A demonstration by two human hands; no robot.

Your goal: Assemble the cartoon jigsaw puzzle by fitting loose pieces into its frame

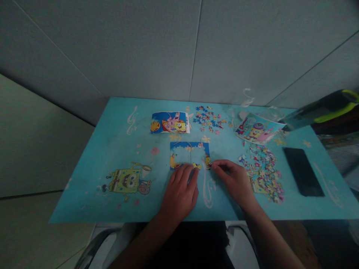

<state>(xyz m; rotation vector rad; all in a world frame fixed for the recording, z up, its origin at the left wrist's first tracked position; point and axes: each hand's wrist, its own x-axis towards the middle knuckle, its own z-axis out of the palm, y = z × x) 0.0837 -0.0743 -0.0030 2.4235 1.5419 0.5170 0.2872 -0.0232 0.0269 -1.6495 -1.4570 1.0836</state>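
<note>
- Two hands, set apart, work at one partly assembled jigsaw border (174, 145), which lies near the middle of the one turquoise desk (95, 157).
- One left hand (181, 185) lies palm down, fingertips on the border's lower edge; whether it grips a piece I cannot tell.
- One right hand (234, 181) brings thumb and forefinger close at the border's lower right corner; whether a piece sits between them I cannot tell.
- Two heaps of loose pieces, too many to count: a smaller far heap (207, 118) and a larger right-hand heap (269, 170).
- Two SpongeBob picture sheets: one blue sheet (169, 122), one pink-and-teal sheet (258, 129).
- One black phone (303, 172), right of the larger heap.
</note>
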